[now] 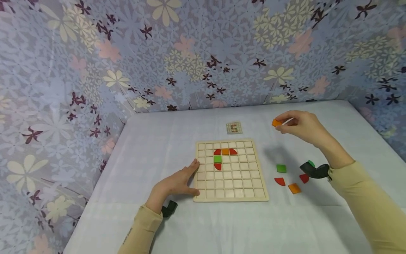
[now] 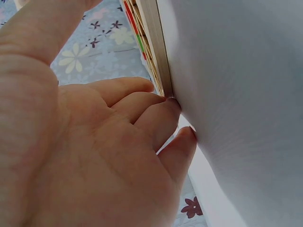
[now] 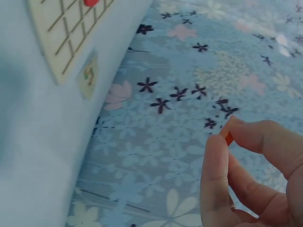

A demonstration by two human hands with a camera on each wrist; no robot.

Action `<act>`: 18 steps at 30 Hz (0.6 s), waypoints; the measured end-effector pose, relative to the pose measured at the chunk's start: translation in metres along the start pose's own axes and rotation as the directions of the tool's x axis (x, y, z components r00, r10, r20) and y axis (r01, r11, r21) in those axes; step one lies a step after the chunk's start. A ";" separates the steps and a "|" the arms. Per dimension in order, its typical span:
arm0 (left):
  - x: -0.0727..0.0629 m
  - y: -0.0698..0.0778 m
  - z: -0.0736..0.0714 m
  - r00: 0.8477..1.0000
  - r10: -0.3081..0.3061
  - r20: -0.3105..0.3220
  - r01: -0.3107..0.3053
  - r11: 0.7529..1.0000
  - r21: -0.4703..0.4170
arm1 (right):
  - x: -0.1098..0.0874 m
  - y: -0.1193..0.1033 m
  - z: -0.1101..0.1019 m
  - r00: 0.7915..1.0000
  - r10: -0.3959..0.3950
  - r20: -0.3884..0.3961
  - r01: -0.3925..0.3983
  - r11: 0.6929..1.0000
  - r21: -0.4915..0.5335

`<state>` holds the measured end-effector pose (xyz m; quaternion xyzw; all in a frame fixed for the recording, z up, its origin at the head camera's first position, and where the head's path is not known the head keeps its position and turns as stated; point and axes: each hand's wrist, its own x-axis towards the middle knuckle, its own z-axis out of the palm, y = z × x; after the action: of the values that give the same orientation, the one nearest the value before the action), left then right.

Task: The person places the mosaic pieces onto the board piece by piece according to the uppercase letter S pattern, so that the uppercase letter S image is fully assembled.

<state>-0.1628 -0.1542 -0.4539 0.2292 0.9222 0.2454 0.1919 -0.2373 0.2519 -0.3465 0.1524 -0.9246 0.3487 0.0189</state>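
Orange square tile [image 1: 276, 122], pinched between the thumb and fingertips of a person's right hand [image 1: 299, 125], is held in the air above a white cloth [image 1: 152, 151]. The tile sits right at the tips; in the right wrist view only a narrow orange sliver shows between them.

To the left and nearer the viewer lies a pale wooden grid board [image 1: 239, 184]. The left hand [image 1: 177, 180] rests against its left edge, thumb spread wide from the fingers, thumb tip at the lower corner, gripping nothing. On the board, a red quarter-circle [image 1: 217, 152], an orange square and another red quarter-circle form a row; under the first come a green square [image 1: 217, 159] and a third red quarter-circle.

Just beyond the board is a small pattern card [image 1: 234, 128] with an S-like figure. Right of the board lie loose pieces: a green square, a red quarter-circle, an orange square, another red piece, and a green one mostly hidden behind the black wrist device [image 1: 314, 170].
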 end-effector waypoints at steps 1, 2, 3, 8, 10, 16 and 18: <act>0.000 0.000 0.000 1.000 0.001 -0.002 -0.001 1.000 0.004 | 0.000 -0.002 0.000 1.000 0.002 -0.002 -0.002 1.000 0.005; -0.001 0.000 0.000 1.000 -0.001 -0.002 0.001 1.000 0.006 | 0.001 -0.005 -0.001 1.000 0.002 -0.002 -0.002 1.000 0.010; -0.001 -0.001 0.000 1.000 -0.002 -0.002 0.002 1.000 0.008 | 0.001 -0.007 -0.001 1.000 0.000 0.000 0.000 1.000 0.017; 0.000 -0.001 0.000 1.000 -0.012 0.000 0.012 1.000 0.004 | 0.002 -0.018 -0.001 1.000 -0.013 0.003 0.013 0.998 0.068; 0.000 -0.001 0.000 1.000 -0.014 -0.001 0.014 1.000 0.002 | 0.003 -0.022 -0.001 1.000 -0.020 0.002 0.019 0.996 0.092; 0.001 -0.001 0.000 1.000 -0.013 -0.002 0.013 1.000 -0.003 | 0.006 -0.032 0.003 0.999 -0.050 -0.002 0.050 0.987 0.151; 0.000 -0.002 0.000 1.000 -0.010 0.001 0.010 1.000 -0.007 | 0.007 -0.035 0.007 0.998 -0.060 0.006 0.058 0.984 0.168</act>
<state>-0.1637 -0.1551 -0.4548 0.2240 0.9223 0.2475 0.1946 -0.2334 0.2207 -0.3285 0.1825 -0.8872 0.4237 0.0112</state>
